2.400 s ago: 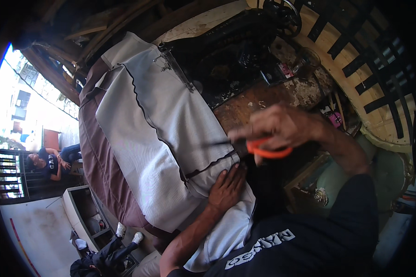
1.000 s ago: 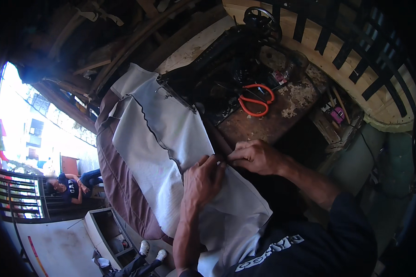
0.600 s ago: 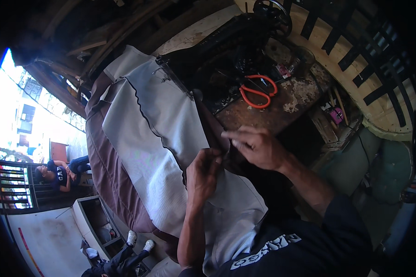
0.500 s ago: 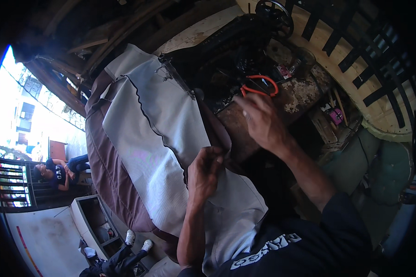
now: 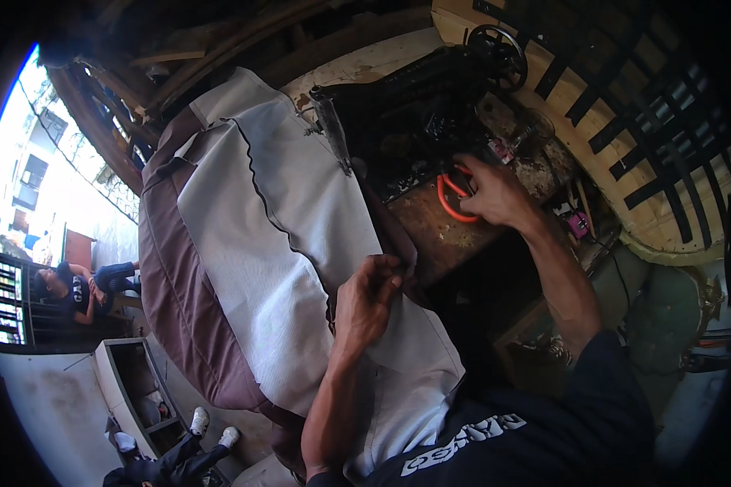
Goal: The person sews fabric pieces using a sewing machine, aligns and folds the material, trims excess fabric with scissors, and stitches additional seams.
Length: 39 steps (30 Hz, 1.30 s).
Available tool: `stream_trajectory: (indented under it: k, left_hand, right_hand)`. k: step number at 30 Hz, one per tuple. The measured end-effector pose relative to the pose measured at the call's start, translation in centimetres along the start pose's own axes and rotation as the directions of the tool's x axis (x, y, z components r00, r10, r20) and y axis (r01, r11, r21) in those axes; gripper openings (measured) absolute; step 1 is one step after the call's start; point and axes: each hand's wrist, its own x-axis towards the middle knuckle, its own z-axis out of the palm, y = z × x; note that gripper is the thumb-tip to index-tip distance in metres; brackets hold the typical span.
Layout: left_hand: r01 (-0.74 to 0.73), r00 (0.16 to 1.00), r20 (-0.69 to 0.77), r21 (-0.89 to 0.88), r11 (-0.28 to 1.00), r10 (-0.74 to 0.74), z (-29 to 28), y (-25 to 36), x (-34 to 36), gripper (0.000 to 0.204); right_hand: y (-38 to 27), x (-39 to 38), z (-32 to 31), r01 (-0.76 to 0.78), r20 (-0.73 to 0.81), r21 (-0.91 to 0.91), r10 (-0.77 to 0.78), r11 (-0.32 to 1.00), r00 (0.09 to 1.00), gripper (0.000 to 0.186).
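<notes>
A large fabric piece, pale grey on its upper face (image 5: 244, 243) with a wavy dark edge running down it, drapes beside the sewing machine and over my lap. Maroon fabric (image 5: 179, 284) shows along its left side and under its right edge. My left hand (image 5: 367, 299) pinches the grey fabric near that right edge, fingertips closed. On the worn machine table, my right hand (image 5: 495, 191) has its fingers round the orange handles of a pair of scissors (image 5: 449, 207). The scissor blades are hard to make out against the dark machine.
A black sewing machine (image 5: 398, 97) with a handwheel (image 5: 497, 58) stands beyond the fabric. A wooden frame with black webbing (image 5: 601, 122) leans at right. An open drawer holds a pink item (image 5: 577, 224). One person sits at far left (image 5: 89, 292); another person's legs show lower left (image 5: 187, 446).
My right hand has come down onto the scissors' orange handles, which have turned and shifted nearer. My left hand keeps its pinch on the fabric. The whole view has tilted slightly.
</notes>
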Motion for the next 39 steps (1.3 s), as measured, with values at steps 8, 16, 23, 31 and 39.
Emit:
stream_trajectory:
  k: [8,16,23,31,39]
  left_hand:
    - [0.027,0.999,-0.027,0.055,0.998,-0.026,0.9,0.8,-0.1,0.028]
    - [0.004,0.998,-0.058,0.075,0.997,0.0,1.0,0.5,-0.1,0.028]
    - [-0.057,0.996,-0.06,0.097,0.994,0.063,1.1,0.6,-0.4,0.026]
    - [-0.115,0.992,-0.043,0.136,0.984,0.122,1.5,-0.3,-0.2,0.026]
    - [-0.182,0.98,-0.048,0.157,0.971,0.191,1.9,-0.7,-0.1,0.024]
  right_hand:
    - [-4.1,-18.3,4.0,-0.436,0.459,0.883,-0.128,0.171,0.879,0.064]
    - [-5.5,-19.7,4.8,-0.552,0.583,0.798,-0.079,0.241,0.809,0.06]
    - [-5.4,-19.3,3.9,-0.593,0.618,0.776,-0.067,0.216,0.784,0.068]
    - [-5.5,-17.3,1.8,-0.688,0.706,0.7,-0.039,0.193,0.707,0.073]
    - [-6.2,-15.9,1.5,-0.672,0.715,0.64,0.033,0.374,0.699,0.06]
